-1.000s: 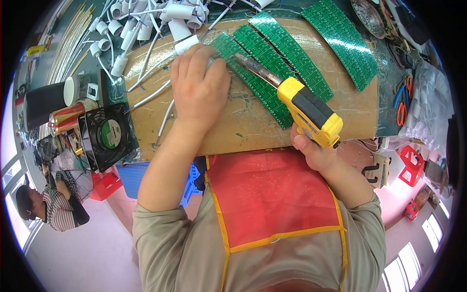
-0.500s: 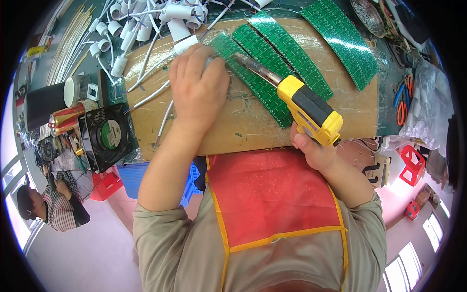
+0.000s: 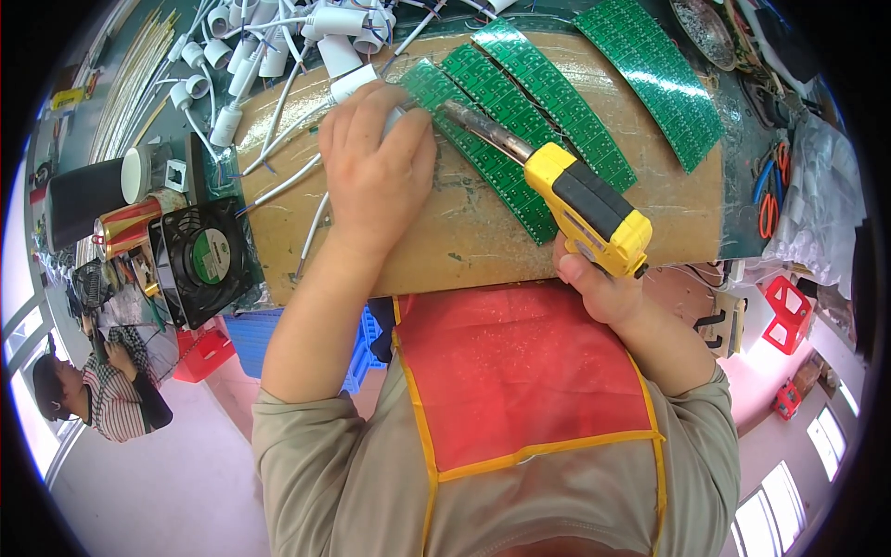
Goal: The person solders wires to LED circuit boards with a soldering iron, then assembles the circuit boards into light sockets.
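I look down at my two bare hands over a brown board on the bench. My left hand lies palm down, fingers curled over the end of a green circuit strip and a white socket with a wire; I cannot tell how tightly they grip beneath the palm. My right hand is wrapped closed around the handle of a yellow and black soldering gun, its metal tip resting on the same strip just beside my left fingers. More green strips fan out across the board. White sockets lie at the far left, and a black fan stands at the bench's left edge.
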